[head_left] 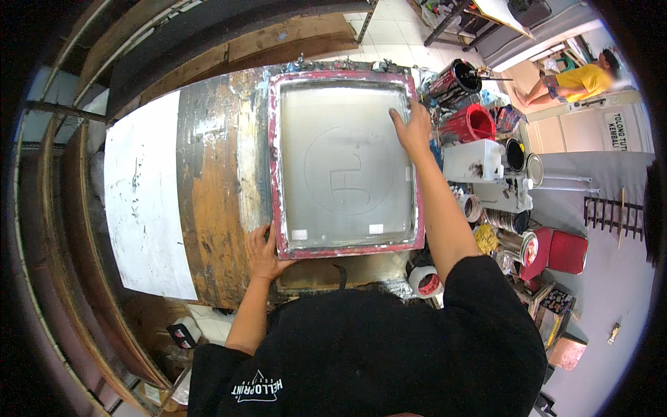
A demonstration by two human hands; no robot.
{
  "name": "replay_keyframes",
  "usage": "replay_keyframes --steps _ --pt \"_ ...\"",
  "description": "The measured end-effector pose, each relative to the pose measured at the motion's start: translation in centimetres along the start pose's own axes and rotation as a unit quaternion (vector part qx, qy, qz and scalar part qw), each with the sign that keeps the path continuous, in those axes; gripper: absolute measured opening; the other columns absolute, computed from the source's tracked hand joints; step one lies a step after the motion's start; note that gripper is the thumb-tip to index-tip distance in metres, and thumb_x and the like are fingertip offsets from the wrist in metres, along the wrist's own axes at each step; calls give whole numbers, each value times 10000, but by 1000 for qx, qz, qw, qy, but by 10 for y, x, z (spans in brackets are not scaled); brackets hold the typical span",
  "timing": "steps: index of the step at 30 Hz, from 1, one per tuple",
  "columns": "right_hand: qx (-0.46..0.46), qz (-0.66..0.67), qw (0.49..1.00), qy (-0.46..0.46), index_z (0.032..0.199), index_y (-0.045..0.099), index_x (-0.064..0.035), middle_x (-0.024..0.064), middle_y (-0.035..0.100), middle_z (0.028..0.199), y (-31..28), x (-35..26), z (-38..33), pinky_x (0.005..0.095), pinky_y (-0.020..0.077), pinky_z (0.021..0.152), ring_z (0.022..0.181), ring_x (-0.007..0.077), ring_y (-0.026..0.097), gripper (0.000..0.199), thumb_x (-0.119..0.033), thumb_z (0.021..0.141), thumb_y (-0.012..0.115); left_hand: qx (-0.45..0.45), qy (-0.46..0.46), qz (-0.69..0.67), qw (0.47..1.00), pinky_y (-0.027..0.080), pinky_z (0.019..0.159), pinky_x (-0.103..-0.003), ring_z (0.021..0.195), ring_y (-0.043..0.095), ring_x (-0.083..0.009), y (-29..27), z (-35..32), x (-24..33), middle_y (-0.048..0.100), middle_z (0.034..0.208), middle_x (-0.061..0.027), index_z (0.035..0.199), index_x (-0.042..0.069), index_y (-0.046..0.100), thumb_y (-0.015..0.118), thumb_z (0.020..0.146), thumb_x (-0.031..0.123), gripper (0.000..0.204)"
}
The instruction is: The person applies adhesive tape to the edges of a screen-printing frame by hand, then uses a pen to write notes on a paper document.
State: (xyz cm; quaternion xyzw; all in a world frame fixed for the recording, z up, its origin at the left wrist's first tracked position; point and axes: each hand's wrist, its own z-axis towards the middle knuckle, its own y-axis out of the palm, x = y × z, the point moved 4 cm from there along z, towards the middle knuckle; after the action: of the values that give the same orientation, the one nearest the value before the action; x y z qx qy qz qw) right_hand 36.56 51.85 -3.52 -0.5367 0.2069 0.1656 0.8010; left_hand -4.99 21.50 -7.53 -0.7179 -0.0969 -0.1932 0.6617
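A screen printing frame [347,255] lies on the worktable in front of me, its rails dark red and edged with pale tape. Its grey mesh [333,111] carries a thin circle outline with an angular line design inside, and small white patches near the lower corners. My left hand [265,258] holds the near left corner, fingers along the left rail and thumb by the near rail. My right hand [415,130] grips the right rail towards its far end. Its thumb reaches inward over the mesh; its other fingers are partly hidden at the rail.
A white sheet [142,198] covers the left of the stained wooden worktable [212,187]. Along the right stand a red bucket [467,125], a white jug [472,161], cans and a tape roll [424,281]. Shelves [69,229] line the left. A person in yellow [587,83] sits at the far right.
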Motion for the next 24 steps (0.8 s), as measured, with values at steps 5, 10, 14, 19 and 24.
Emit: replay_keyframes --steps 5,10,14,19,24 --pt "-50 -44 993 94 1270 658 -39 160 712 1209 49 3 94 558 442 1001 1144 366 653 660 -517 832 779 18 22 -15 999 318 1130 -564 1286 433 -388 -5 8 3 486 1379 -153 1488 75 494 802 653 702 1089" --pt "-69 -71 973 207 1150 718 -94 115 745 1136 80 3 127 589 384 1035 1142 335 671 570 -547 811 783 19 6 8 1000 330 1127 -562 1283 442 -376 -4 4 2 497 1375 -148 1494 81 495 756 674 749 1090" --pt "-30 -30 984 173 1082 720 -77 147 732 1105 92 34 131 603 379 998 1088 358 672 529 -528 813 780 14 3 24 1000 322 1145 -560 1311 435 -368 -2 4 2 491 1399 -148 1501 84 494 741 681 769 1097" --pt "2 -45 996 79 1063 694 -31 178 717 1063 93 27 126 587 418 937 1063 394 655 417 -397 872 748 7 1 35 999 314 1153 -566 1326 430 -361 0 0 -1 489 1408 -141 1506 82 492 721 691 792 1104" --pt "1 -36 997 74 1132 662 -22 189 691 1138 93 16 121 578 440 949 1129 388 625 379 -326 909 711 14 4 32 999 312 1152 -567 1315 433 -362 -1 2 0 489 1405 -141 1509 83 489 709 696 802 1107"
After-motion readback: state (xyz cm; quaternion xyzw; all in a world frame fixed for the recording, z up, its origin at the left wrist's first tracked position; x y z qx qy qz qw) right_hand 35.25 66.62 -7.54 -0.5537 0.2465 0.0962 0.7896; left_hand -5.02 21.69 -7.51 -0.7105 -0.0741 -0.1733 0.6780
